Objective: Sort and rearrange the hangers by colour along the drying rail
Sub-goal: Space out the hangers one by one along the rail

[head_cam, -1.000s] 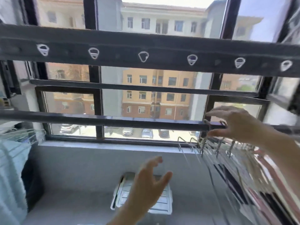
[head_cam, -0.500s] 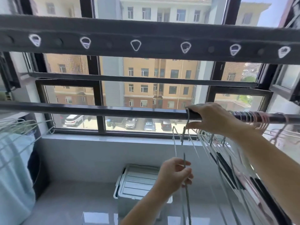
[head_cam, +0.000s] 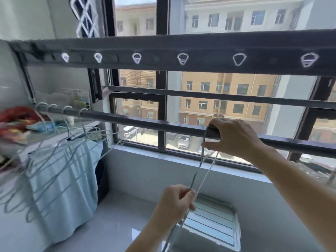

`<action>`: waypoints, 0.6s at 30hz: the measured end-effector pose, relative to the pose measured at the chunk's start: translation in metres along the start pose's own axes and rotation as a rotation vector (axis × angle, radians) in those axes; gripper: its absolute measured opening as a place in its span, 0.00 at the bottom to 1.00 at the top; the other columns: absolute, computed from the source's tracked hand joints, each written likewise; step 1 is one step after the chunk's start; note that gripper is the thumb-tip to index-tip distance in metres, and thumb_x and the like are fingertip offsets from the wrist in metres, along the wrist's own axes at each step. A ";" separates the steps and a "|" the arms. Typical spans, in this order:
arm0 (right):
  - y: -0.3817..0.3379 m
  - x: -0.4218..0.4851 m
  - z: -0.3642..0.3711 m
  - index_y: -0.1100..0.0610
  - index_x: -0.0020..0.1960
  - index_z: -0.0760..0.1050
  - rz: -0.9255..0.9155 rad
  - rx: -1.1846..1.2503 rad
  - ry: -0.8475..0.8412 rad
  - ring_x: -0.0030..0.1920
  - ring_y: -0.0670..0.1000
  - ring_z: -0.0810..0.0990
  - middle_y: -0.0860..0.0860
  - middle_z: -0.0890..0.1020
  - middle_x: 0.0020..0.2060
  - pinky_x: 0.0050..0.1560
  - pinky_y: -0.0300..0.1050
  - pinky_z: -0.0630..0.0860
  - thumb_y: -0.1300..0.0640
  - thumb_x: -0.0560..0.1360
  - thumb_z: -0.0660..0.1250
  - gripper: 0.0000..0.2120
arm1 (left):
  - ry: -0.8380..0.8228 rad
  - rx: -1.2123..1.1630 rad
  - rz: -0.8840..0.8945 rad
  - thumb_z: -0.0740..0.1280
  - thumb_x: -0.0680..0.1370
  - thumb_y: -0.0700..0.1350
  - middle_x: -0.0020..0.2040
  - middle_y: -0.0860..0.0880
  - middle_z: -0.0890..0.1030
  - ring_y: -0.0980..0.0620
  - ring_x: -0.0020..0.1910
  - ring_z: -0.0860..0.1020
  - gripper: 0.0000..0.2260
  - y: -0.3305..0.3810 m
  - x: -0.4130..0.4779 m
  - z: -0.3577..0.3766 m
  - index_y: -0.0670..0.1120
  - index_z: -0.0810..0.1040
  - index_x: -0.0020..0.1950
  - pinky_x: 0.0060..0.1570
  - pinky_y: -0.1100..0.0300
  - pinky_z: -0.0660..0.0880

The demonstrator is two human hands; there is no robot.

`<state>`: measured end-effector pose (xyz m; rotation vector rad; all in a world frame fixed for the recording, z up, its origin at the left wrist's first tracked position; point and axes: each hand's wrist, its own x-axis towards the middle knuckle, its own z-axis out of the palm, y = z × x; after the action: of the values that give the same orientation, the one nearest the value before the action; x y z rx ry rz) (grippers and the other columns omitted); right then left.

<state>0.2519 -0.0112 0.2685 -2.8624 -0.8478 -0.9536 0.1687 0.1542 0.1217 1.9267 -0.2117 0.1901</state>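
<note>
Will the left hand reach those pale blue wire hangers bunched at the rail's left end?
Probably not yet: the left hand pinches a pale wire hanger, and that pale blue bunch hangs far aside.

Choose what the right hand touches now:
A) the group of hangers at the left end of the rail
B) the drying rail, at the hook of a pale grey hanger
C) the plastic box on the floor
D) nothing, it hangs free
B: the right hand curls over the drying rail and pinches the hook of the pale grey hanger, whose lower wires the left hand grips.
</note>
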 end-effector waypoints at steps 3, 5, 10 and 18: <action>-0.033 0.025 0.014 0.52 0.52 0.72 -0.015 0.041 0.001 0.40 0.51 0.76 0.47 0.79 0.43 0.40 0.45 0.76 0.34 0.68 0.66 0.24 | 0.167 0.126 -0.017 0.65 0.77 0.45 0.23 0.53 0.76 0.60 0.20 0.71 0.14 -0.016 -0.001 -0.038 0.49 0.76 0.30 0.28 0.64 0.71; -0.053 0.040 0.024 0.52 0.50 0.72 -0.031 0.048 0.012 0.40 0.51 0.77 0.47 0.79 0.42 0.39 0.46 0.76 0.34 0.68 0.66 0.23 | 0.226 0.161 -0.045 0.64 0.77 0.46 0.20 0.54 0.74 0.60 0.21 0.71 0.17 -0.023 -0.003 -0.063 0.48 0.74 0.27 0.29 0.65 0.70; -0.093 0.069 0.038 0.50 0.51 0.72 -0.086 0.022 0.032 0.37 0.50 0.74 0.45 0.78 0.42 0.31 0.41 0.66 0.34 0.71 0.62 0.21 | 0.332 0.235 -0.059 0.63 0.78 0.46 0.17 0.56 0.72 0.58 0.20 0.69 0.18 -0.037 -0.007 -0.120 0.45 0.76 0.28 0.26 0.70 0.64; -0.128 0.099 0.051 0.50 0.56 0.72 -0.077 0.039 0.028 0.43 0.51 0.79 0.46 0.80 0.46 0.33 0.42 0.68 0.34 0.72 0.59 0.23 | 0.458 0.310 -0.102 0.63 0.77 0.47 0.21 0.52 0.76 0.55 0.25 0.75 0.18 -0.071 0.004 -0.194 0.44 0.76 0.28 0.34 0.58 0.74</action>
<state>0.2831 0.1554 0.2624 -2.7953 -0.9687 -0.9706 0.1833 0.3601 0.1275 2.1327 0.2341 0.6154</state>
